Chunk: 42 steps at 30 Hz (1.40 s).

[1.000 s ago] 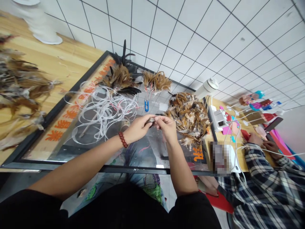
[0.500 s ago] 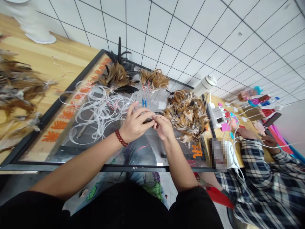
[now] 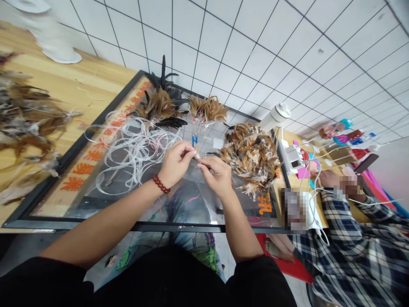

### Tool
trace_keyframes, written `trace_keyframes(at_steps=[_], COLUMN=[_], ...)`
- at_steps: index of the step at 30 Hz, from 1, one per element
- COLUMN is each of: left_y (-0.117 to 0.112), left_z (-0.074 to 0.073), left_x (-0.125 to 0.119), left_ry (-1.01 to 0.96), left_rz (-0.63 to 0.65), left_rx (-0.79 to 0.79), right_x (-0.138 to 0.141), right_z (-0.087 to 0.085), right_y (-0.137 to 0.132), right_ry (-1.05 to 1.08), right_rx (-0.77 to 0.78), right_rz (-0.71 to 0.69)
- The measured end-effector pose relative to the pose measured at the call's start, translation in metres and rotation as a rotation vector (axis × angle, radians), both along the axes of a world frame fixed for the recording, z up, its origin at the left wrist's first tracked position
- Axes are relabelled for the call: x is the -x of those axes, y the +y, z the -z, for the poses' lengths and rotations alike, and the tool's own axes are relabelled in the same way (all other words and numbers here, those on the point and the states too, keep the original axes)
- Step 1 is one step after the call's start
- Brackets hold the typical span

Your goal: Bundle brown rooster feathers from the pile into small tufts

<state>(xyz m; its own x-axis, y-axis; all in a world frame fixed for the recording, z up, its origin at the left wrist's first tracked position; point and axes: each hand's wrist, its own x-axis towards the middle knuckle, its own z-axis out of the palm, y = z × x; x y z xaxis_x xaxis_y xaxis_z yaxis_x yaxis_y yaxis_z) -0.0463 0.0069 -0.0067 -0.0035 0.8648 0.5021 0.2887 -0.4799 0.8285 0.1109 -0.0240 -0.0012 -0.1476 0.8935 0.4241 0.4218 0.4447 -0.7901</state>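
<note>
My left hand (image 3: pixel 175 164), with a dark red bead bracelet (image 3: pixel 161 184) at the wrist, is closed with thumb and forefinger pinched. Its fingertips meet those of my right hand (image 3: pixel 219 174), which is pinched too. A tiny pale bit shows between them, too small to name. Right beside my right hand lies a pile of brown feathers (image 3: pixel 252 155). Loops of clear plastic strip (image 3: pixel 128 155) spread left of my left hand. Just beyond the fingertips is a small blue-handled tool (image 3: pixel 194 139), partly hidden.
A brown-and-black feather bundle (image 3: pixel 159 104) and a smaller brown bunch (image 3: pixel 207 108) lie at the back by the tiled wall. More feathers (image 3: pixel 28 123) cover the left table. A white bottle (image 3: pixel 276 116), a power strip (image 3: pixel 291 157) and a co-worker's plaid sleeve (image 3: pixel 338 213) are at right.
My left hand's spread fingers have curled into a pinch, and the dark sliver between the hands no longer shows. My right hand has turned, bringing its fingertips slightly left. The view has shifted slightly.
</note>
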Motion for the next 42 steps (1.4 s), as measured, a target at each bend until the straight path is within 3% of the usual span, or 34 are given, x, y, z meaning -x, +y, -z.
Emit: trace_keyframes(at_steps=[3,7,10,14,16,19,25,28,33,37,42], left_y=[-0.003,-0.012,-0.016,-0.01,-0.005,-0.001,-0.004,-0.006,-0.009,-0.013,-0.016], left_z=[-0.005,-0.006,-0.003,-0.001,-0.002,-0.002,0.0,0.006,0.012,0.015,0.018], left_x=[0.002,-0.005,-0.014,-0.016,-0.012,-0.006,-0.009,-0.012,-0.015,-0.014,-0.013], left_ry=[0.003,-0.068,-0.365,-0.777,-0.856,-0.876,-0.642,-0.438,-0.141,0.187,0.211], left_rz=[0.021,0.164,0.238,0.233,0.234,0.247,0.267,0.277,0.455,0.427,0.39], left_rx=[-0.049,-0.04,0.249,0.628,0.736,0.802,0.773,0.673,0.507,0.342,0.173], right_x=[0.0,0.005,0.01,0.01,0.007,0.001,-0.003,-0.001,0.0,-0.003,-0.004], right_z=[0.002,0.003,0.003,0.003,0.003,0.003,0.003,0.0,-0.002,-0.005,-0.015], right_y=[-0.002,-0.002,-0.002,0.002,0.005,0.01,0.01,0.006,0.004,0.001,-0.007], right_ry=[-0.162,-0.1,0.021,0.384,0.556,0.681,0.559,0.492,0.405,0.23,0.115], right_rx=[-0.16,-0.128,0.042,0.39,0.531,0.603,0.407,0.35,0.282,0.19,0.089], right_rz=[0.043,0.166,0.208,0.086,0.025,0.039,0.105,0.024,-0.064,-0.097,-0.198])
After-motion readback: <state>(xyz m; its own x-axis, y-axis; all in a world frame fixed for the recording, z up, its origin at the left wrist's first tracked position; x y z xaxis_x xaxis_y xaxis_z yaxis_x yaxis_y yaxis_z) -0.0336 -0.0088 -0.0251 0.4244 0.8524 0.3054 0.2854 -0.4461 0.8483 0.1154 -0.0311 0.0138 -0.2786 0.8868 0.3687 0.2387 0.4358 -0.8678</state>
